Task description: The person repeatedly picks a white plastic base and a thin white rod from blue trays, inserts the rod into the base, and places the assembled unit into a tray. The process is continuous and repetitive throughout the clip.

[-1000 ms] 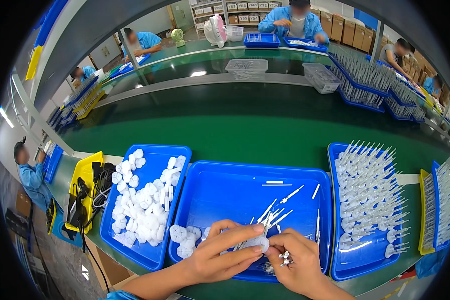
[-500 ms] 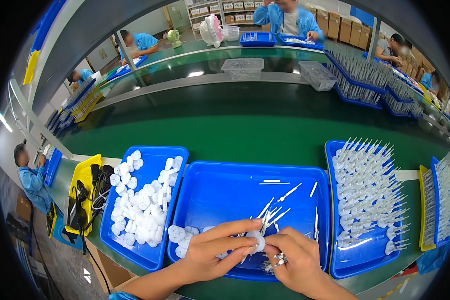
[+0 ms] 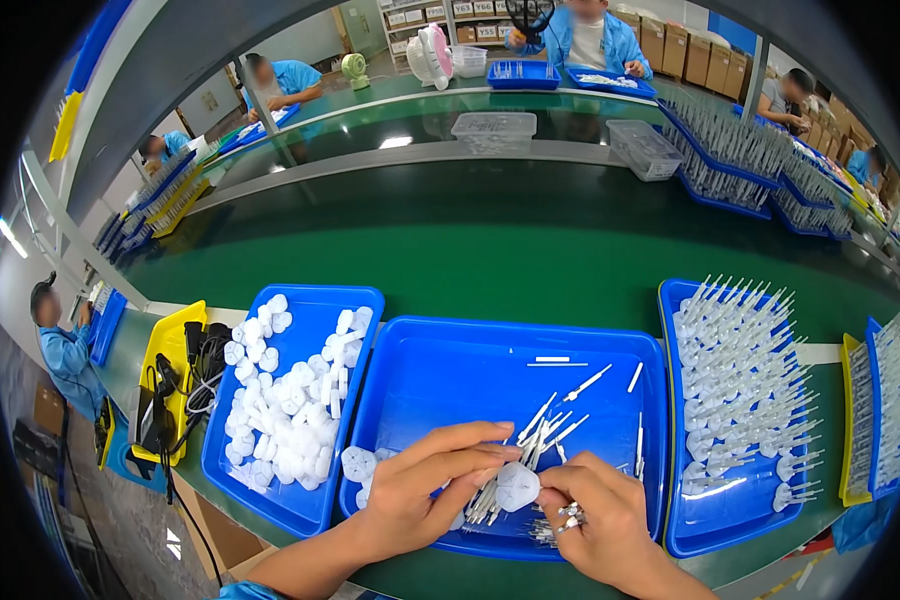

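Note:
Over the middle blue tray, my right hand pinches a round white plastic disc between thumb and forefinger. Several short white rods with metallic ends are tucked into its curled fingers. My left hand is just left of the disc, its fingers stretched out and slightly apart. Whether its fingertips touch the disc's edge I cannot tell. Loose white rods lie in the tray beyond the hands. Some more white discs sit at its left side, partly hidden by my left hand.
Left stands a blue tray heaped with white discs, then a yellow tray with black cables. On the right, a blue tray carries rows of discs with upright rods. Clear plastic boxes and co-workers are across the green bench.
The disc has turned its flat face into view in my right hand. My left fingers have loosened from their pinch on it and straightened. Across the bench, a dark fan now shows beside a co-worker.

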`<state>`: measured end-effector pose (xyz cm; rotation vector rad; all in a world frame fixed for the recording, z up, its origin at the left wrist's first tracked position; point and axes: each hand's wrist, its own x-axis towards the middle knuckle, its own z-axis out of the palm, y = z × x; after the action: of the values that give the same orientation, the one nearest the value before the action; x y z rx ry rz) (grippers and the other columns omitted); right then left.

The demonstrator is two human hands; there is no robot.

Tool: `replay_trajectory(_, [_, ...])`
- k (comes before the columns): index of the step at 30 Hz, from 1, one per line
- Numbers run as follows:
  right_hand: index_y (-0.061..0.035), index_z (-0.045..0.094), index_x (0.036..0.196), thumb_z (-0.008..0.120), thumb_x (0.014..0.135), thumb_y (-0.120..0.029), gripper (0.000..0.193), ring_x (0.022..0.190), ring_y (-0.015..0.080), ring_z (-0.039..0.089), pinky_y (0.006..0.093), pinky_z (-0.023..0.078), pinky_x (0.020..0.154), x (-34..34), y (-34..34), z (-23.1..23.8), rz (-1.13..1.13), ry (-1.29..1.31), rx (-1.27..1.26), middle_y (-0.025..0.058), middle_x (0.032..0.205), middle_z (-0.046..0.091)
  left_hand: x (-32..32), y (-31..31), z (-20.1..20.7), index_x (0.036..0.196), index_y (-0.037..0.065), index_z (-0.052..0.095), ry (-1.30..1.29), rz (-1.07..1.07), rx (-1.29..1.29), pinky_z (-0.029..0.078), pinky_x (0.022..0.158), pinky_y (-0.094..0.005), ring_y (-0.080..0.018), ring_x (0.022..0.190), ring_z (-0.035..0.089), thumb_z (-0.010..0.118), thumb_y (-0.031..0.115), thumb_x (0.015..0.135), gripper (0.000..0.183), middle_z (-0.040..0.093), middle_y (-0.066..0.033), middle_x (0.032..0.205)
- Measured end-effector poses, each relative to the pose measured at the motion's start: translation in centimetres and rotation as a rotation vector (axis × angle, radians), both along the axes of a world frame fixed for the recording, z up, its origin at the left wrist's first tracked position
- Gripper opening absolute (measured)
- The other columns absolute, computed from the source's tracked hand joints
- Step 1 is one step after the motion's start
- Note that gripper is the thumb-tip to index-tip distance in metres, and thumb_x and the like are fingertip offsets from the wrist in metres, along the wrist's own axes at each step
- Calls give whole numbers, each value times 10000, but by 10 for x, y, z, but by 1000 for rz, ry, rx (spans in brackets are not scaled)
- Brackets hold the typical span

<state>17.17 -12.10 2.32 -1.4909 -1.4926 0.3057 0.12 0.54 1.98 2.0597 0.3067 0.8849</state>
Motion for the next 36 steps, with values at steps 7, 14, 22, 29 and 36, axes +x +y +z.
replay_trajectory(7, [9, 665, 955, 732, 744, 89, 235, 607, 231, 617, 321, 467, 519, -1, -1, 0, -25, 29, -3, 123, 774, 623, 2, -6, -4, 1062, -31, 693, -38, -4, 219, 550, 882, -403, -368, 1080, 663, 842, 118, 752, 374, 634, -256, 1251])
replay_trajectory(14, [1, 669, 951, 741, 742, 76, 234, 611, 245, 618, 325, 474, 527, -1, -1, 1, -31, -60, 7, 117, 784, 625, 5, -9, -6, 1107, -43, 685, -51, -83, 71, 543, 916, -426, -381, 1118, 650, 797, 43, 791, 346, 613, -275, 1276])
replay_trajectory(22, [3, 669, 947, 740, 750, 70, 220, 615, 248, 619, 327, 474, 530, 0, -2, 2, -30, -23, -7, 121, 788, 626, 5, -5, -7, 1125, -42, 660, -74, -71, 321, 596, 856, -400, -369, 1061, 687, 803, 50, 792, 374, 580, -284, 1297])
replay_trajectory(29, [10, 669, 942, 729, 756, 75, 206, 620, 253, 623, 332, 476, 536, -2, -2, 1, -23, -32, -1, 124, 790, 627, 4, -6, -5, 1095, -27, 678, -70, -72, 182, 588, 865, -404, -369, 1051, 688, 815, 35, 764, 364, 557, -284, 1328])
replay_trajectory(36, [-7, 660, 1004, 700, 806, 33, 206, 673, 313, 654, 377, 511, 580, -3, -5, 2, -31, 35, -58, 158, 829, 652, 3, -7, -9, 1068, 11, 716, -60, -77, 288, 570, 897, -408, -363, 1066, 682, 795, -4, 761, 317, 572, -274, 1314])
